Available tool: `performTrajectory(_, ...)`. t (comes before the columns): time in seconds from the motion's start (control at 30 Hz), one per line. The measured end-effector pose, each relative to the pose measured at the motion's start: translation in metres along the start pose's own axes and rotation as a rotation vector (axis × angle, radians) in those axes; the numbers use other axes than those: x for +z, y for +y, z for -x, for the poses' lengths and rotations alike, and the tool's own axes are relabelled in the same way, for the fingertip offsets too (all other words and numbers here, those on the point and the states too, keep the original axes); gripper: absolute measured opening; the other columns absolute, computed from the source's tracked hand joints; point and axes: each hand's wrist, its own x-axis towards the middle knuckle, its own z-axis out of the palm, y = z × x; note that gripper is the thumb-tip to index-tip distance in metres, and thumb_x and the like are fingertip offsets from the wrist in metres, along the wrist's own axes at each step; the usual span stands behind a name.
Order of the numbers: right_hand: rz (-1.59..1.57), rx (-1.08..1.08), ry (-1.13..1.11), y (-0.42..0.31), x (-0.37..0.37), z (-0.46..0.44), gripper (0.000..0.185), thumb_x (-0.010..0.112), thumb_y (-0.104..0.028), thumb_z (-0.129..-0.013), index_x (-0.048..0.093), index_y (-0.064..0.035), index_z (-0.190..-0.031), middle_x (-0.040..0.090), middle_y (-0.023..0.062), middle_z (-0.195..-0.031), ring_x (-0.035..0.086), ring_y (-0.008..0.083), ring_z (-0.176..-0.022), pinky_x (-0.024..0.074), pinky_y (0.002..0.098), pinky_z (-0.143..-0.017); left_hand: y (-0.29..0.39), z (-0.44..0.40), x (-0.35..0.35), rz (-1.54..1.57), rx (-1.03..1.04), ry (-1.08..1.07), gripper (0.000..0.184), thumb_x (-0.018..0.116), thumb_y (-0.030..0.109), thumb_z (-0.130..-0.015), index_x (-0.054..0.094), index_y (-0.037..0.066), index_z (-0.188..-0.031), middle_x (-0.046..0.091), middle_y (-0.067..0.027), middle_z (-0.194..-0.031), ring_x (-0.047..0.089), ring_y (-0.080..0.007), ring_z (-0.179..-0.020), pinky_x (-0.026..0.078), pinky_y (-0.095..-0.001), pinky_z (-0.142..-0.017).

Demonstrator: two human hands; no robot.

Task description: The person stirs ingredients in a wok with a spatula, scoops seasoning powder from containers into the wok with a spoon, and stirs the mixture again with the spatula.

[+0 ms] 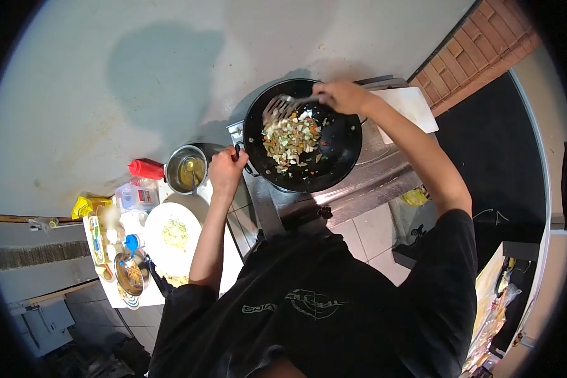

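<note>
A black wok sits on the metal stove with chopped vegetables heaped left of its middle, pale bits with some orange and green. My left hand is closed round the wok's side handle. Over the far side of the wok, my right hand grips the handle of a slotted spatula. The spatula's blade is at the upper left edge of the vegetables and looks slightly blurred.
Left of the stove, a white table bears a pot with a spoon, a red squeeze bottle, a white plate with chopped greens, and a pan. A white board lies right of the wok. Behind rises the wall.
</note>
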Motion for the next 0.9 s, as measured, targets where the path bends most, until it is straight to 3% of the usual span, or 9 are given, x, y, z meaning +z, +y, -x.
performTrajectory(0.2, -0.144, -0.201, -0.171, -0.009, -0.024, 0.021, 0.015, 0.060, -0.013, -0.090, 0.063, -0.0076, -0.104, 0.066, 0.0178, -0.085, 0.063, 0.0364, -0.081, 0.0460, 0.0452, -0.070, -0.008, 0.001, 0.007, 0.000, -0.025, 0.018, 0.033, 0.064, 0.032, -0.081, 0.060, 0.002, -0.066, 0.062, -0.0168, -0.061, 0.063, -0.0375, -0.062, 0.050, -0.0465, -0.061)
performTrajectory(0.27, 0.051, -0.035, -0.096, -0.015, -0.048, 0.028, 0.026, 0.060, -0.012, -0.087, 0.064, -0.0061, -0.112, 0.067, 0.0206, -0.097, 0.064, 0.0373, -0.097, 0.0495, 0.0472, -0.082, -0.005, 0.001, 0.006, 0.007, -0.036, 0.016, 0.032, 0.064, 0.031, -0.081, 0.061, 0.003, -0.066, 0.063, -0.0174, -0.062, 0.064, -0.0381, -0.063, 0.052, -0.0466, -0.063)
performTrajectory(0.43, 0.277, 0.307, -0.116, -0.025, -0.041, 0.010, 0.028, 0.061, -0.004, -0.079, 0.067, -0.0022, -0.106, 0.068, 0.0217, -0.093, 0.064, 0.0397, -0.098, 0.0527, 0.0452, -0.084, -0.001, 0.002, 0.003, -0.017, -0.016, 0.004, 0.031, 0.064, 0.031, -0.081, 0.061, 0.003, -0.067, 0.063, -0.0171, -0.063, 0.064, -0.0381, -0.063, 0.051, -0.0466, -0.062)
performTrajectory(0.5, 0.313, 0.268, -0.337, 0.012, 0.013, -0.010, 0.018, 0.059, -0.012, -0.085, 0.068, 0.0026, -0.092, 0.067, 0.0215, -0.079, 0.067, 0.0361, -0.072, 0.0541, 0.0424, -0.061, 0.001, 0.003, 0.003, -0.029, -0.001, 0.005, 0.031, 0.064, 0.030, -0.081, 0.062, 0.003, -0.067, 0.063, -0.0170, -0.063, 0.064, -0.0380, -0.063, 0.051, -0.0466, -0.062)
performTrajectory(0.57, -0.407, 0.556, -0.650, 0.015, 0.030, -0.009, 0.021, 0.056, -0.013, -0.087, 0.065, -0.0032, -0.103, 0.060, 0.0118, -0.065, 0.056, 0.0207, -0.046, 0.0423, 0.0325, -0.037, 0.001, 0.003, 0.005, -0.025, -0.014, 0.024, 0.030, 0.064, 0.030, -0.081, 0.062, 0.003, -0.068, 0.063, -0.0168, -0.063, 0.064, -0.0379, -0.063, 0.051, -0.0464, -0.061)
performTrajectory(0.63, -0.748, 0.512, -0.555, 0.004, 0.038, 0.025, 0.020, 0.057, -0.018, -0.091, 0.065, -0.0029, -0.101, 0.050, 0.0042, -0.060, 0.040, 0.0092, -0.042, 0.0293, 0.0241, -0.031, -0.001, 0.001, 0.006, -0.010, -0.014, 0.028, 0.030, 0.064, 0.030, -0.081, 0.062, 0.003, -0.068, 0.063, -0.0166, -0.063, 0.064, -0.0379, -0.063, 0.051, -0.0465, -0.062)
performTrajectory(0.7, -0.876, 0.528, -0.378, -0.012, 0.050, 0.057, 0.023, 0.059, -0.018, -0.091, 0.064, -0.0027, -0.107, 0.059, 0.0113, -0.062, 0.053, 0.0203, -0.043, 0.0399, 0.0321, -0.036, -0.002, 0.001, 0.006, 0.005, -0.019, 0.030, 0.030, 0.064, 0.030, -0.082, 0.062, 0.003, -0.068, 0.063, -0.0164, -0.063, 0.064, -0.0378, -0.063, 0.051, -0.0465, -0.062)
performTrajectory(0.77, -0.511, 0.084, 0.097, -0.008, 0.082, 0.093, 0.031, 0.059, -0.017, -0.093, 0.057, -0.0036, -0.121, 0.060, 0.0117, -0.068, 0.051, 0.0207, -0.046, 0.0428, 0.0358, -0.047, 0.000, 0.000, 0.002, -0.014, -0.006, 0.018, 0.031, 0.064, 0.030, -0.082, 0.062, 0.002, -0.069, 0.063, -0.0166, -0.063, 0.064, -0.0377, -0.063, 0.052, -0.0466, -0.062)
performTrajectory(0.9, -0.259, 0.311, 0.113, -0.104, 0.031, 0.154, 0.044, 0.051, -0.003, -0.088, 0.047, 0.0006, -0.132, 0.063, 0.0327, -0.095, 0.066, 0.0423, -0.074, 0.0518, 0.0490, -0.067, -0.001, 0.000, 0.001, -0.005, -0.017, -0.003, 0.031, 0.063, 0.030, -0.083, 0.062, 0.002, -0.068, 0.063, -0.0170, -0.062, 0.064, -0.0376, -0.064, 0.052, -0.0463, -0.062)
